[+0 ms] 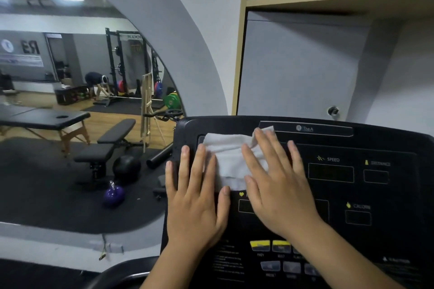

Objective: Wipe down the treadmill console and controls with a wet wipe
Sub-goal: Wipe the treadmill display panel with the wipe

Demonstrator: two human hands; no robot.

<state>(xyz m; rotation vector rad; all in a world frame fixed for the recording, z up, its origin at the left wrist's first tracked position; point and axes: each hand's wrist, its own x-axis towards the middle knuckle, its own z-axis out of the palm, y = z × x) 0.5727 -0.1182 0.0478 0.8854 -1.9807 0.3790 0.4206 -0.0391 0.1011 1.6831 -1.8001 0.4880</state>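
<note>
The black treadmill console (387, 145) fills the lower right, with dark SPEED, DISTANCE and CALORIE display windows and yellow and grey buttons (272, 256) low down. A white wet wipe (229, 155) lies spread on its upper left part. My left hand (195, 195) lies flat with straight fingers on the wipe's left edge and the console's left side. My right hand (274, 180) presses flat on the wipe's right half, fingers spread. Both hands cover part of the wipe and the display under it.
A large arched mirror (70, 101) to the left reflects the gym: a massage table, a weight bench, a purple kettlebell, a rack and a bending person. A grey cabinet door (298, 65) with a knob and a wooden shelf (328, 0) stand behind the console.
</note>
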